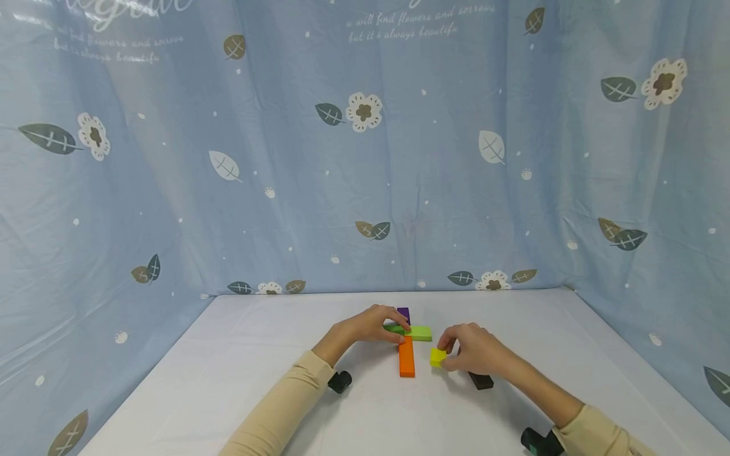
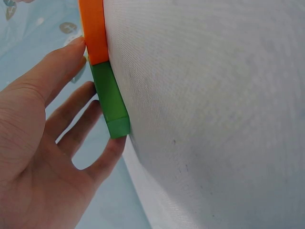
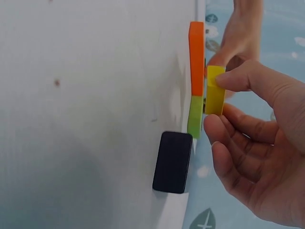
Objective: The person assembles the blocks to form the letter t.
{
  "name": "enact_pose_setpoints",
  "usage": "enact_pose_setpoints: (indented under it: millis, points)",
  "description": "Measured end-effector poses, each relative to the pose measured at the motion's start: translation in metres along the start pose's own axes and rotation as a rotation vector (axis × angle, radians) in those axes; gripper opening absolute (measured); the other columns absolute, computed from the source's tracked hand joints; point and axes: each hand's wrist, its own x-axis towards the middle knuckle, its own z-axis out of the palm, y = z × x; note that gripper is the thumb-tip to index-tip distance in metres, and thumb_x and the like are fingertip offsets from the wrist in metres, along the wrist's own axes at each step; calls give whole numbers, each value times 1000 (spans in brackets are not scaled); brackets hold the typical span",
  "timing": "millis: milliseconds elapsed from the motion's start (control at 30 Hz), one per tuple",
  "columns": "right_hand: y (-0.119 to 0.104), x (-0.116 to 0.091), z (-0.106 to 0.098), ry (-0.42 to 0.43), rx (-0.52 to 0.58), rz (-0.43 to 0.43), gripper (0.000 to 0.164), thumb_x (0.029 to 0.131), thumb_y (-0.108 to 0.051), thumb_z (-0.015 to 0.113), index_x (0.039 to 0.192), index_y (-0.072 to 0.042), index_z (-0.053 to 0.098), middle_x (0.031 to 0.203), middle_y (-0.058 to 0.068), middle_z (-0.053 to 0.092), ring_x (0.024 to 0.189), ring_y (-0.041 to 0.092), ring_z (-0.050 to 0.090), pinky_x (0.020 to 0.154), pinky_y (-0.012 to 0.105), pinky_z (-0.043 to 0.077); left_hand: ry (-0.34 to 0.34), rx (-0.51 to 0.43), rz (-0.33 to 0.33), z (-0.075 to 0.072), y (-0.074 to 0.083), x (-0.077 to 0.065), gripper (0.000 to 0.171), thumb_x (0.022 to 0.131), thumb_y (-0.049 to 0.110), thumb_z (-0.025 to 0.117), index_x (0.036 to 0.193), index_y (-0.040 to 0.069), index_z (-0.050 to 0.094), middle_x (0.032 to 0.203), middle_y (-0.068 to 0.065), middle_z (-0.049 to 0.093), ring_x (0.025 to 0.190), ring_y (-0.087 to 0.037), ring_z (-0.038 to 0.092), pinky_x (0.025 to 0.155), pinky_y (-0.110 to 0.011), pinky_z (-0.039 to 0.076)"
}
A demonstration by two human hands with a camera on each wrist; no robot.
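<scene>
In the head view, an orange block (image 1: 407, 358) lies lengthwise on the white table. At its far end, a dark green block (image 1: 393, 329) and a light green block (image 1: 421, 333) lie crosswise, with a purple block (image 1: 403, 315) behind them. My left hand (image 1: 373, 324) rests over the joint; in the left wrist view its thumb touches the orange block and its spread fingers lie along the dark green block (image 2: 110, 93). Between thumb and fingertips, my right hand (image 1: 476, 350) pinches a yellow block (image 3: 216, 90), right of the orange one.
A flat black slab (image 3: 173, 162) with rounded corners lies on the table below my right hand. Black wrist devices (image 1: 340, 382) hang under both forearms. A blue patterned curtain (image 1: 399, 158) borders the white table (image 1: 274, 342) at the back and sides.
</scene>
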Motion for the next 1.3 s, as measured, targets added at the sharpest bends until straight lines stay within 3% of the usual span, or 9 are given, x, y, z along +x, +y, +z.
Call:
enact_pose_setpoints:
  millis: [400, 1300]
  points:
    - [-11, -3, 7, -16, 40, -25, 23, 75, -25, 82, 91, -13, 71, 84, -7, 68, 74, 14, 58, 63, 20, 48, 3, 14, 7, 1, 0, 1, 27, 89, 32, 73, 114, 23, 73, 128, 5, 66, 120, -13, 57, 108, -37, 44]
    - [-34, -8, 22, -70, 46, -6, 22, 74, -31, 83, 89, -19, 72, 82, -12, 69, 73, 7, 57, 67, 23, 47, 8, 19, 33, 0, -1, 0, 27, 89, 31, 72, 114, 22, 73, 128, 3, 66, 120, -14, 58, 108, -36, 44]
